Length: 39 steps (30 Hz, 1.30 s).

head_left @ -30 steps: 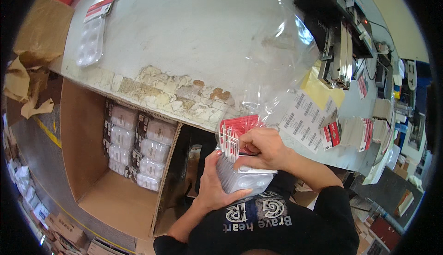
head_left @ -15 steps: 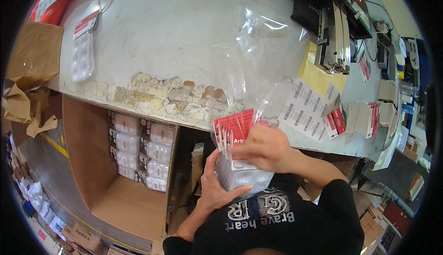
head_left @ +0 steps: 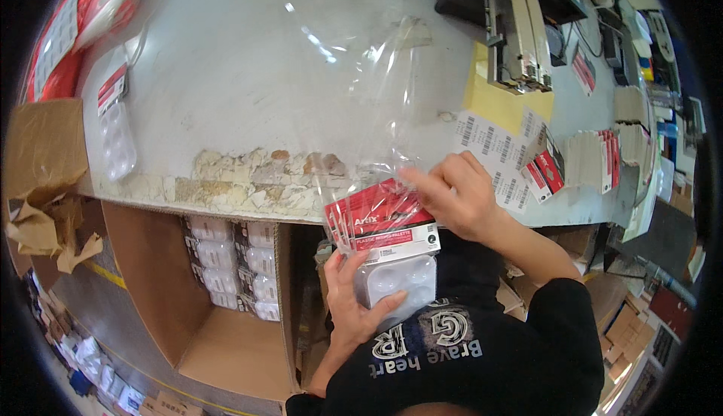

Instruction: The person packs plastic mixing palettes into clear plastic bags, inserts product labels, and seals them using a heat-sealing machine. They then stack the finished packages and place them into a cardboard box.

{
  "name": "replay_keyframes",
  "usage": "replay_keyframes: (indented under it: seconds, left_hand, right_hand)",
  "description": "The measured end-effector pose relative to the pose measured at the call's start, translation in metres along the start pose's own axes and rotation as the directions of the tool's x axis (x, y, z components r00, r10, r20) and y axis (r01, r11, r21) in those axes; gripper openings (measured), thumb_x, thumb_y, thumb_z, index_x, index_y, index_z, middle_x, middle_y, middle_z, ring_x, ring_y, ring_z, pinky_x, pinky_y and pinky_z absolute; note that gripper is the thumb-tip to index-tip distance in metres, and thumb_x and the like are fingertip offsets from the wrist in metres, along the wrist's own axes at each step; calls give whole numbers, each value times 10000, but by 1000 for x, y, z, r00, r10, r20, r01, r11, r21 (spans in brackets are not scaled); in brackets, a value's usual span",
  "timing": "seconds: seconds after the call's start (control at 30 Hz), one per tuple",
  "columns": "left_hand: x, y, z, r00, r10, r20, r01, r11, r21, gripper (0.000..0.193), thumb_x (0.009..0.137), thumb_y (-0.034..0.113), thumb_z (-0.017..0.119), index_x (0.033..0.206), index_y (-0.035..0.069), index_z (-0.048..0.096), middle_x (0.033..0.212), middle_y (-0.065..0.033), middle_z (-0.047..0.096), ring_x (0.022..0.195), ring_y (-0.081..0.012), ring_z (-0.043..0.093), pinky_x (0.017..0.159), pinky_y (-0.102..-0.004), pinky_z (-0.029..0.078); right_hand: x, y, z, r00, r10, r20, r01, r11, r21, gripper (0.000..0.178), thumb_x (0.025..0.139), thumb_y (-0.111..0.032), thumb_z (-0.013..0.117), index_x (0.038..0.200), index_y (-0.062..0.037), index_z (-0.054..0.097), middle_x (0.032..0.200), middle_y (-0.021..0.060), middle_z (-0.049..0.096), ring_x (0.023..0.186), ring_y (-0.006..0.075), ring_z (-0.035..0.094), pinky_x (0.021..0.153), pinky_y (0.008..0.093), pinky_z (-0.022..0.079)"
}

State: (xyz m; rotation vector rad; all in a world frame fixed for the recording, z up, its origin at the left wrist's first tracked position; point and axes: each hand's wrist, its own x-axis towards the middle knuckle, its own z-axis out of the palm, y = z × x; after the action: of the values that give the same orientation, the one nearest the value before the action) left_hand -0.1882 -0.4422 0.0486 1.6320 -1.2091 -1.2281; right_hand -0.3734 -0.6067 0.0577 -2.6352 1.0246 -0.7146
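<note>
My left hand (head_left: 354,299) is wrapped round a stack of white plastic mixing palettes (head_left: 403,280) with round wells and red-and-white header cards (head_left: 380,220). The stack is held at the table's front edge, against my black shirt, its cards fanned toward the left. A long clear plastic bag (head_left: 361,107) stretches from the cards over the tabletop; how far it covers the stack is hard to see. At the cards' upper right corner, my right hand (head_left: 463,197) has its fingers curled and closed on the bag's film; the index fingertip is slightly blurred.
An open carton (head_left: 151,265) with packed palettes stands below the table edge at left. One carded palette (head_left: 117,141) lies on the tabletop (head_left: 203,99). Barcode label sheets (head_left: 489,145), a stack of cards (head_left: 591,163) and a black-and-metal machine (head_left: 520,32) are at right.
My right hand has moved from in front of the cards to their upper right corner. The stack has turned, showing the front card and palette wells. The whole view has shifted.
</note>
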Motion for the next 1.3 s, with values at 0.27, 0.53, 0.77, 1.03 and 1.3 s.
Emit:
replay_keyframes:
  seconds: [0.27, 0.53, 0.77, 1.03, 1.3]
  left_hand:
    - [-4, -4, 5, 999, 32, -44, -30, 999, 31, 788, 625, 279, 860, 1275, 65, 469, 1256, -210, 402, 1165, -352, 442, 974, -436, 373]
    - [-13, -19, 12, 995, 15, -103, -25, 995, -99, 860, 606, 267, 869, 1311, 58, 423, 1287, -204, 371, 1181, -339, 424, 991, -433, 359]
    - [-15, -10, 16, 982, -180, -49, 138, 880, -454, 1050, 638, 222, 864, 1414, 25, 185, 1295, -180, 369, 1195, -283, 424, 1004, -410, 366]
    - [-3, -4, 14, 962, -261, -85, 180, 834, -522, 1133, 601, 152, 851, 1451, 2, 117, 1322, -182, 385, 1208, -274, 441, 1019, -398, 362]
    - [-13, -7, 8, 958, -278, -64, 191, 792, -579, 1075, 584, 129, 855, 1415, 3, 185, 1308, -148, 410, 1206, -245, 443, 1031, -390, 343]
  right_hand:
    - [-39, 7, 17, 948, 319, 14, -317, 933, 173, 322, 728, 9, 725, 1031, -41, 630, 688, 51, 559, 557, 197, 557, 531, 275, 483]
    - [-37, -25, 49, 728, 648, -225, -479, 715, 510, 185, 777, 43, 689, 934, -9, 606, 860, 91, 570, 692, 161, 588, 570, 258, 487]
    - [-59, -21, 37, 900, 220, -376, -131, 960, 248, 277, 697, 82, 735, 911, -45, 612, 851, 94, 551, 630, 206, 592, 514, 290, 481]
    - [-60, -21, 60, 805, 497, -324, -410, 861, 303, 270, 747, 69, 684, 944, -42, 537, 829, 105, 518, 584, 197, 524, 507, 293, 437]
    - [-70, -54, 13, 957, 241, -164, -185, 937, 296, 269, 648, 32, 743, 853, -49, 588, 688, 60, 561, 608, 247, 570, 539, 348, 470]
